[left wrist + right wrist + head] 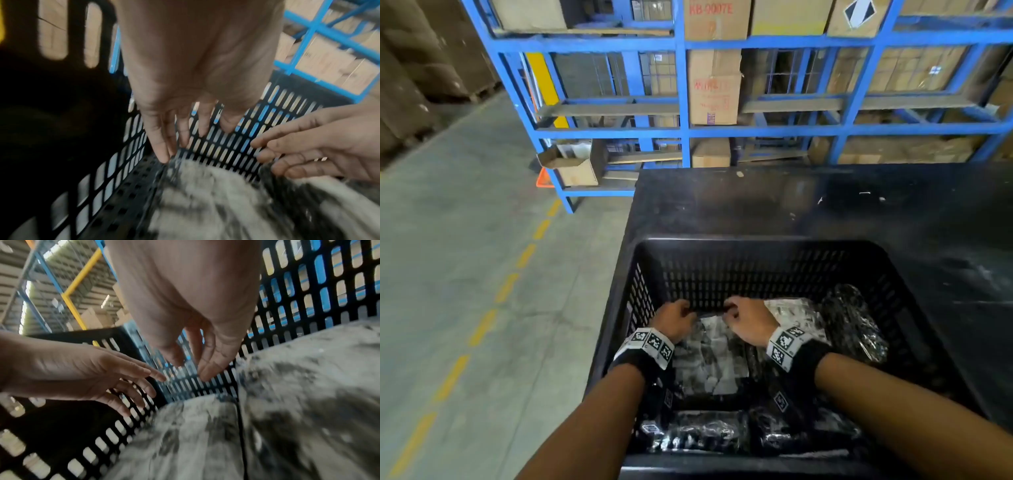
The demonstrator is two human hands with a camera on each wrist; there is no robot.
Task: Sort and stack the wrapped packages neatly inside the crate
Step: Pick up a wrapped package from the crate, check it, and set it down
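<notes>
Neither hand is clamped on anything as far as I can judge: my left hand (pixel 674 320) has its fingers (pixel 162 146) stretched out nearly straight, tips touching the far edge of the pale package (pixel 709 356), and my right hand (pixel 748 320) shows loosely curved fingers (pixel 207 369) just above that same edge, thumb and forefinger near each other but with nothing visibly between them. Both sit at about 12 o'clock of the package, close to the far slotted wall of the crate (pixel 756 270), which I read as nudging the package square against that wall so it lies flat. A second pale package (pixel 796 318) lies just beside it at 3 o'clock, and a dark shiny bundle (pixel 854 325) leans further right, tilted along the side wall. More dark wrapped packages (pixel 709 433) lie along the near wall at 6 o'clock. Pale ones are grouped together, so the sorting seems to go by colour. The crate stands on a black table (pixel 791 205).
</notes>
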